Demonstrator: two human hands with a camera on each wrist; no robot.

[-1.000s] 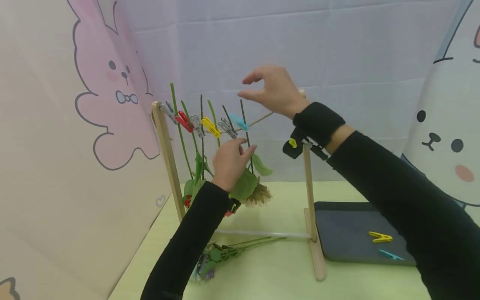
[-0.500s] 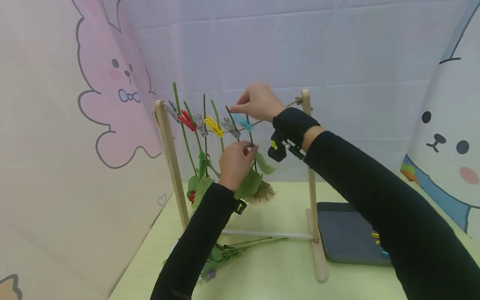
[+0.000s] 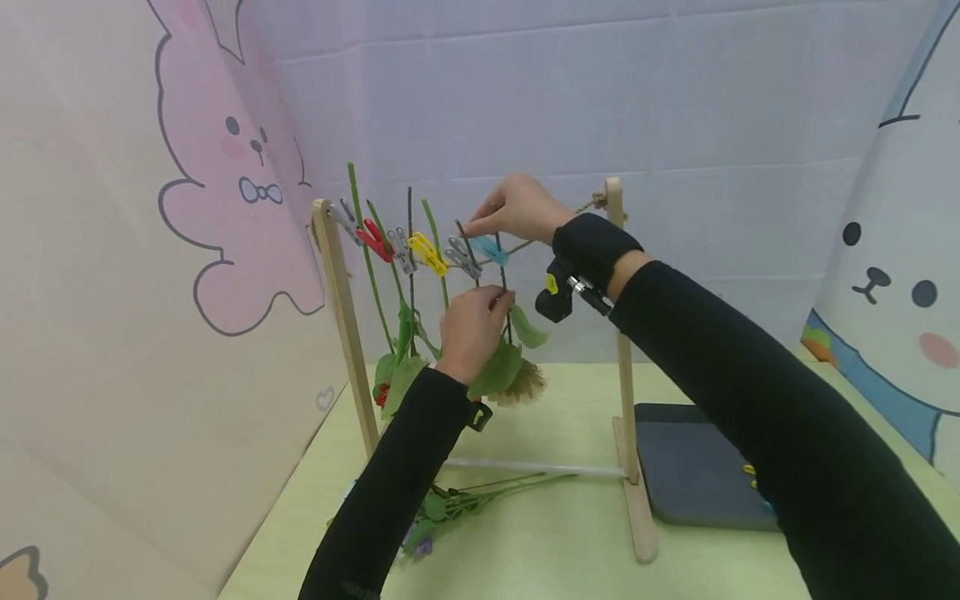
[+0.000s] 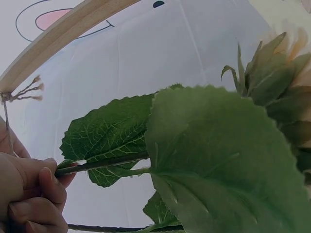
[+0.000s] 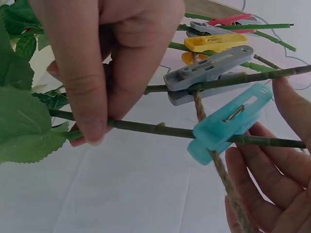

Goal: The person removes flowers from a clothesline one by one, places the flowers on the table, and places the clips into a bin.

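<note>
My left hand (image 3: 471, 329) pinches the dark green stem (image 5: 150, 127) of an upside-down flower with a beige head (image 3: 522, 383) and broad leaves (image 4: 218, 155). A light blue clothespin (image 5: 231, 121) fixes this stem to a twine line (image 5: 226, 182). My right hand (image 3: 525, 208) is up at the stem tops. Its thumb touches the end of the neighbouring stem, which a grey clothespin (image 5: 209, 73) grips. The other fingers lie loosely behind the blue clothespin and its stem, apart from the thumb. Further left, yellow (image 3: 428, 253), red (image 3: 375, 241) and grey clothespins hold more hanging flowers.
A wooden frame (image 3: 624, 375) carries the twine between two posts. Loose flowers (image 3: 457, 504) lie on the pale table (image 3: 555, 542) in front of its bottom bar. At right, a dark grey tray (image 3: 690, 467) holds a yellow clothespin (image 3: 749, 471), partly behind my right sleeve.
My right hand has come down and left from above the line to the stem tops beside the blue clothespin. My left thumb and fingers have closed on the stem.
</note>
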